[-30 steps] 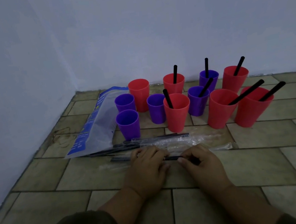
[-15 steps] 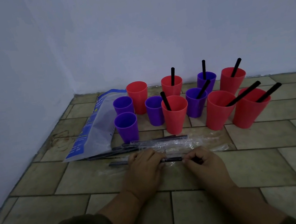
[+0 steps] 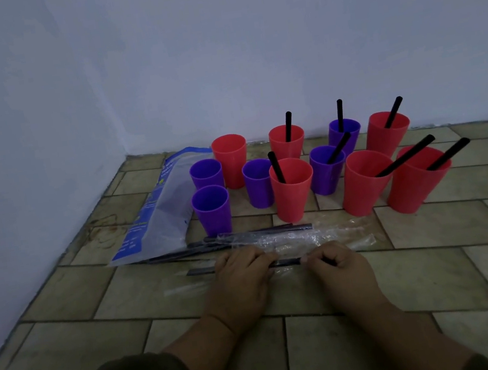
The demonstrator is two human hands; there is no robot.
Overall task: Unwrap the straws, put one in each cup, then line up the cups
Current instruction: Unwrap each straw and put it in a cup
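Floor: I see brown tiles. Everything sits on them, near the wall corner.
Bag: It lies flat, left of the cups.
Cups: Eleven stand in a loose bunch, not in a line yet. Seven have a black straw. Four are empty: one red cup at the back and three purple cups on the left.
Left hand: Its fingers curl over the straw and hold it down low.
Right hand: It pinches the straw's right part, fingers curled tight.
Wrappers: Clear empty ones lie crumpled just past the hands.
Spare straws: A few lie between the purple cups and the hands.
Straw: It runs between the two hands. A moment ago the hands almost touched. Now they are apart and I see more black. I think the wrapper is sliding off, so this straw can soon go in an empty cup.
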